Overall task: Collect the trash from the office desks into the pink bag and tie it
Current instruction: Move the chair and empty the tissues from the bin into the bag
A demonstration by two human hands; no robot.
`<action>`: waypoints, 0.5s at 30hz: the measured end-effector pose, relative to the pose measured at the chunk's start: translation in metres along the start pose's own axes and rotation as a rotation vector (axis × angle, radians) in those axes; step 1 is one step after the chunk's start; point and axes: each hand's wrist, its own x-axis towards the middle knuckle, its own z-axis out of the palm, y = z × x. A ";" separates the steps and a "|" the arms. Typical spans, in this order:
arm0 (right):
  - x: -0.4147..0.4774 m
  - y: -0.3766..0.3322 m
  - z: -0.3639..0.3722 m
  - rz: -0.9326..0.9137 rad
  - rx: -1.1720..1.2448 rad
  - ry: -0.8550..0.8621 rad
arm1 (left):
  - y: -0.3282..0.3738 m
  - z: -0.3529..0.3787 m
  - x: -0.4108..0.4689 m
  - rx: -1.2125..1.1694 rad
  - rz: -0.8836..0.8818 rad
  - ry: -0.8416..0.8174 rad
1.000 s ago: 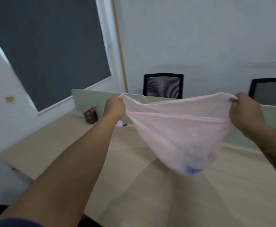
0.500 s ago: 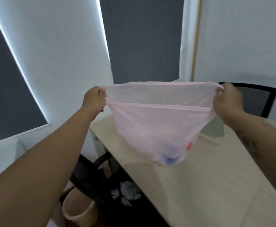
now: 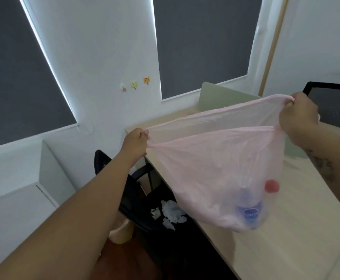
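Note:
A thin, see-through pink bag hangs in the air over the left end of the light wooden desk. Its mouth is stretched wide between my hands. My left hand grips the left corner of the rim, and my right hand grips the right corner, held higher. Inside the bag a blue item and a red round piece show through near the bottom. Crumpled white paper scraps lie on a black chair seat below the bag's left side.
A black office chair stands at the desk's left end, with a beige bin on the floor beside it. A green divider panel runs along the desk's back. Another black chair is at far right. A white cabinet stands left.
The view has swung left and down, so the windows, wall hooks and cabinet now show. The bag stays stretched between both hands, with my right hand now higher than my left.

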 end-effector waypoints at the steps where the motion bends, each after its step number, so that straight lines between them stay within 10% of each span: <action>1: 0.004 0.002 0.004 -0.001 -0.012 -0.010 | -0.005 0.004 0.000 0.015 -0.024 -0.034; 8: 0.036 0.024 0.042 -0.052 -0.029 -0.063 | -0.069 0.010 -0.034 0.928 -0.338 -0.048; 12: 0.041 0.032 0.069 -0.055 -0.042 -0.117 | -0.118 0.014 -0.051 0.759 -0.653 -0.050; 15: 0.034 0.034 0.091 -0.059 -0.059 -0.159 | -0.136 0.021 -0.059 0.757 -0.562 0.092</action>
